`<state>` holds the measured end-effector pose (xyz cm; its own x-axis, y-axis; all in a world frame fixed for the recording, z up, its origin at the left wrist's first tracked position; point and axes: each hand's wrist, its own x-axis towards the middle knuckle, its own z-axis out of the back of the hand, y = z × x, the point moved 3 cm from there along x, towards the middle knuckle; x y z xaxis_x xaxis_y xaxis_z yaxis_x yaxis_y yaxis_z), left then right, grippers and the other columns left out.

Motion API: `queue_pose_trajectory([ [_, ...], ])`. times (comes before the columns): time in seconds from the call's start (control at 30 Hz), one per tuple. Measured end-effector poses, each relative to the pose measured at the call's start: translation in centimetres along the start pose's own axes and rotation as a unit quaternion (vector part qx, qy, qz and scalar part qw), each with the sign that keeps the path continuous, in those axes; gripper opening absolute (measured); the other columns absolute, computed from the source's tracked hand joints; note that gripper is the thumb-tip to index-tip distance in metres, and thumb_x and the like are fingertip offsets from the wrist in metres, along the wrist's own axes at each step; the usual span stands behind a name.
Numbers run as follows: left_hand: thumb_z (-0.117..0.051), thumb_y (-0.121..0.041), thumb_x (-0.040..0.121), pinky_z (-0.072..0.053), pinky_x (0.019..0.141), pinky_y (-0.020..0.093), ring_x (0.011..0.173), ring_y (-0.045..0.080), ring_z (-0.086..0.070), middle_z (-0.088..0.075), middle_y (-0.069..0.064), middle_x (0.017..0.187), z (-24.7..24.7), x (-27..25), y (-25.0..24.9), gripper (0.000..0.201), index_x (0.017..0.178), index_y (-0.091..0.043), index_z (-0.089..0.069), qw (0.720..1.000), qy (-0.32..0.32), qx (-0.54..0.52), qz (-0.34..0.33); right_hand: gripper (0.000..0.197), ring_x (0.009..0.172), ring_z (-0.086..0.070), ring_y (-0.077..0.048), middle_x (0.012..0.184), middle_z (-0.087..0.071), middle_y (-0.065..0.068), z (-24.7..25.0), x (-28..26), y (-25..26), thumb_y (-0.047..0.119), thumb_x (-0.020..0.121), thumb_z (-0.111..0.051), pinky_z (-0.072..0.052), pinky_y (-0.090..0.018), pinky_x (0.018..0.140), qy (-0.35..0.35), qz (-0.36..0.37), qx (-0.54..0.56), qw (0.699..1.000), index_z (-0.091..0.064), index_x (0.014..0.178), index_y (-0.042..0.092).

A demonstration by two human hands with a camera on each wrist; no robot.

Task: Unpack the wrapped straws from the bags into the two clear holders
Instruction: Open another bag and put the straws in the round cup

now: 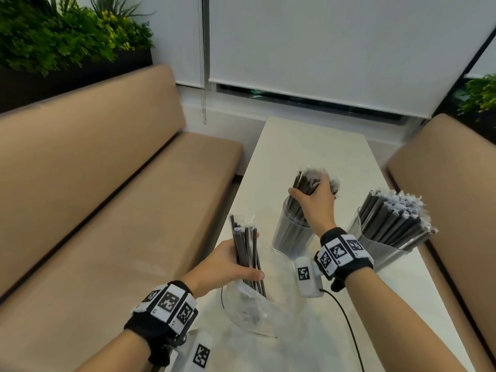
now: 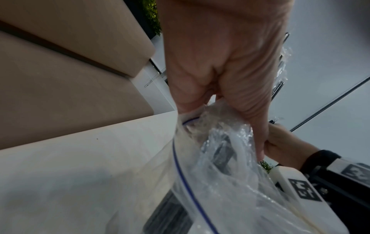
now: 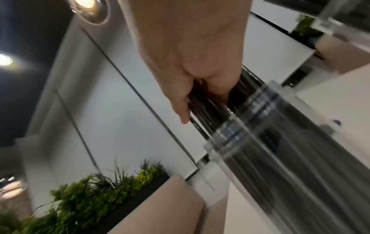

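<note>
holding a small bunch of wrapped straws [image 1: 245, 253], the left hand [image 1: 228, 264] has its fingers and thumb curled round the middle of them. the straws are dark, each in a thin clear wrap, and they stand almost straight up. their low ends go down into a clear bag [image 1: 249, 310] with a blue line at its mouth. the bag lies crumpled on the white table [image 1: 308, 146], right under the hand. in the left wrist view the bag [image 2: 220, 166] fills the low part of the picture and the hand [image 2: 220, 63] is seen from below, with the fingers tucked in.

the right hand [image 1: 314, 200] grips a bigger bunch of straws [image 1: 308, 181] near their tops. its fingers wrap over them and the thumb sticks out on the left side. the bottoms of these straws sit inside the round clear holder [image 1: 292, 232], which stands on the table between the two hands. the right wrist view is blurry, but it shows the fingers [image 3: 180, 101] pressed on the dark straws just above the rim of the holder [image 3: 250, 120].

a second clear holder [image 1: 383, 248] stands at the right edge of the table. it is packed with straws [image 1: 394, 218] that lean to the right.

tan benches [image 1: 107, 183] sit on both sides of the table, and green plants [image 1: 67, 33] grow behind the left one.
</note>
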<state>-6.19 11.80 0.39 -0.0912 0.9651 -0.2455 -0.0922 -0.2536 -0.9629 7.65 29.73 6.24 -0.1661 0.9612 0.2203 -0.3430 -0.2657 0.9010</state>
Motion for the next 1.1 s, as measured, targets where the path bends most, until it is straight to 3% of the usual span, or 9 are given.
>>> queue_pose_trajectory([
  [0.07,-0.085,-0.006,0.071,-0.045,0.076,-0.001,0.097,-0.020,-0.057,-0.060,-0.021,0.115,0.1,0.0,0.0,0.082,0.142,-0.020,-0.047,1.000,-0.001,0.004,-0.003,0.074,0.120,-0.051,-0.028,0.127,-0.051,-0.012,0.5,0.2,1.8,0.009,0.078,-0.077,-0.042,-0.039,0.105,-0.015,0.067,-0.032,0.997,-0.035,0.139,0.012],
  [0.17,-0.085,-0.006,0.071,-0.044,0.077,-0.002,0.098,-0.022,-0.056,-0.059,-0.023,0.115,0.2,0.1,0.0,0.082,0.142,-0.020,-0.047,1.000,0.001,0.006,-0.005,0.075,0.121,-0.036,-0.007,0.137,-0.039,-0.020,2.1,-1.1,5.8,0.002,0.080,-0.072,-0.024,-0.005,0.106,-0.060,0.230,-0.095,0.967,-0.033,0.144,0.004],
  [0.23,-0.085,-0.006,0.072,-0.043,0.077,-0.004,0.096,-0.025,-0.055,-0.059,-0.024,0.114,0.1,0.1,-0.2,0.080,0.141,-0.020,-0.047,1.000,0.001,0.010,-0.009,0.060,0.116,-0.041,-0.005,0.131,-0.047,-0.015,3.5,-3.1,7.6,0.008,0.085,-0.069,-0.026,-0.002,0.102,-0.072,0.268,-0.088,0.957,-0.042,0.138,0.005],
  [0.37,-0.083,-0.002,0.073,-0.049,0.080,0.005,0.092,-0.013,-0.064,-0.068,-0.008,0.113,-0.3,0.2,-0.6,0.064,0.127,-0.021,-0.057,1.000,0.005,0.008,-0.021,0.060,0.112,-0.061,-0.009,0.117,-0.064,0.002,1.3,-9.5,5.0,0.040,0.079,-0.076,-0.048,-0.027,0.100,0.142,0.072,0.075,0.984,-0.048,0.130,0.026],
  [0.47,-0.073,-0.002,0.080,-0.056,0.079,0.029,0.086,0.010,-0.063,-0.069,0.005,0.096,-1.2,0.2,-0.8,0.030,0.099,-0.024,-0.066,0.998,0.019,0.039,-0.040,0.064,0.107,-0.058,0.002,0.116,-0.063,0.009,-2.3,-13.9,1.3,0.056,0.068,-0.072,-0.042,-0.011,0.091,0.246,0.062,-0.009,0.967,-0.055,0.123,0.029],
  [0.6,-0.082,-0.001,0.071,-0.050,0.080,0.010,0.096,-0.008,-0.063,-0.068,-0.015,0.109,-2.0,-0.6,-0.5,0.065,0.119,-0.038,-0.057,0.996,0.068,0.050,-0.033,0.012,0.085,-0.063,-0.014,0.093,-0.065,-0.006,-2.8,-14.0,-0.5,0.022,0.089,-0.067,-0.049,-0.020,0.074,0.147,0.024,0.003,0.989,-0.063,0.099,0.017],
  [0.7,-0.088,-0.016,0.069,-0.048,0.097,0.018,0.114,0.005,-0.064,-0.055,-0.003,0.133,-1.8,-1.1,0.1,0.088,0.134,-0.056,-0.043,0.994,0.098,0.035,-0.021,0.012,0.075,-0.064,-0.016,0.080,-0.067,-0.008,-1.5,-12.5,-0.8,0.015,0.096,-0.058,-0.052,-0.025,0.068,0.097,-0.010,0.099,0.990,-0.062,0.097,0.003],
  [0.8,-0.086,-0.026,0.073,-0.050,0.089,0.016,0.112,0.003,-0.064,-0.051,-0.009,0.132,-1.9,-1.5,0.7,0.089,0.145,-0.041,-0.036,0.998,0.065,-0.003,0.020,0.027,0.054,-0.059,-0.019,0.063,-0.059,-0.007,0.1,-11.1,0.1,0.017,0.099,-0.052,-0.051,-0.030,0.057,0.055,-0.009,0.161,0.985,-0.056,0.094,-0.009],
  [1.1,-0.058,-0.059,0.086,-0.059,0.074,0.026,0.116,0.018,-0.050,-0.034,0.002,0.139,-4.3,-2.2,4.4,0.070,0.147,-0.039,-0.030,0.982,0.055,0.090,0.154,0.015,0.039,-0.045,-0.015,0.053,-0.048,0.005,7.9,-2.5,11.0,0.018,0.099,-0.051,-0.043,-0.032,0.045,-0.053,0.142,0.249,0.957,-0.048,0.084,0.017],
])
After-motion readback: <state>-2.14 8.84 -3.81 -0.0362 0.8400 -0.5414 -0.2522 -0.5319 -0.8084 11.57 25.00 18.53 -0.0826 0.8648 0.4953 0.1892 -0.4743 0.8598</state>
